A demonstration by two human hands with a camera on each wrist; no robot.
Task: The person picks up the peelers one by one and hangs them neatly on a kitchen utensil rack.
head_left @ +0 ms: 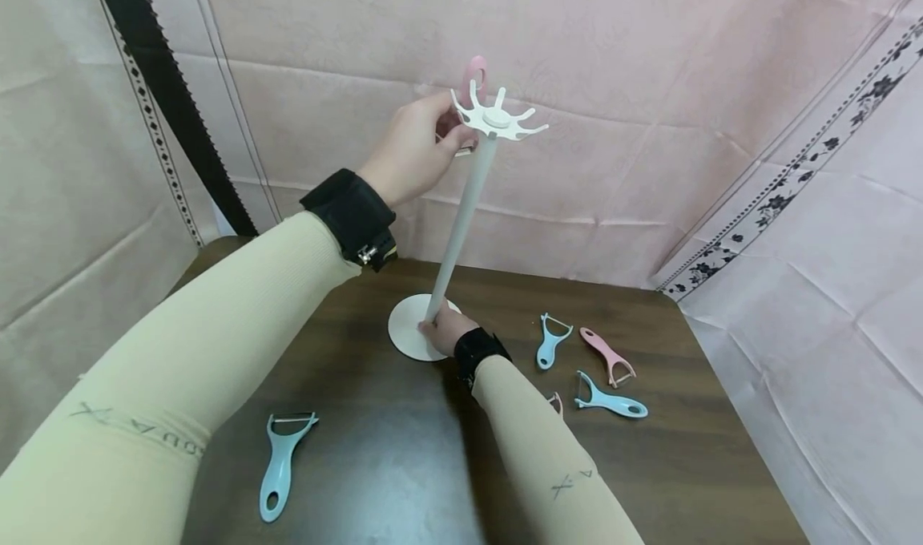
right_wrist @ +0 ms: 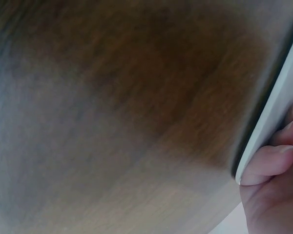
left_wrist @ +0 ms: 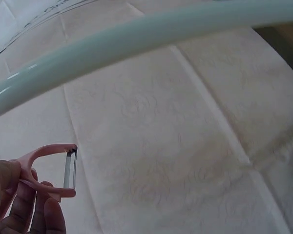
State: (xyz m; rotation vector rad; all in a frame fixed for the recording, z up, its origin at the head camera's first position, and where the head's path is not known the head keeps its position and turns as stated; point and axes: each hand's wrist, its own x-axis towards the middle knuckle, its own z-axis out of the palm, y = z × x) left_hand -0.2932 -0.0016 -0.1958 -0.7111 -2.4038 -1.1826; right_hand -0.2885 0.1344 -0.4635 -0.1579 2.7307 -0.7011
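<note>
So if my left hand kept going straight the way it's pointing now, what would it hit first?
Your left hand, holding the pink peeler, would likely meet the white hook ring atop the stand first. Depth is unclear, though: it might pass behind toward the pale cloth.

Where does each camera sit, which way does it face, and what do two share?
Head: on the head, facing forward and down at pole, base and table; both arms, left grip and right grip show.
Left wrist: on that wrist, facing past the pole to cloth; left grip shows, pinching a pink peeler.
Right wrist: on that wrist, facing the table; part of right grip shows.
Shared: head and left wrist both show pole and pink peeler.
</note>
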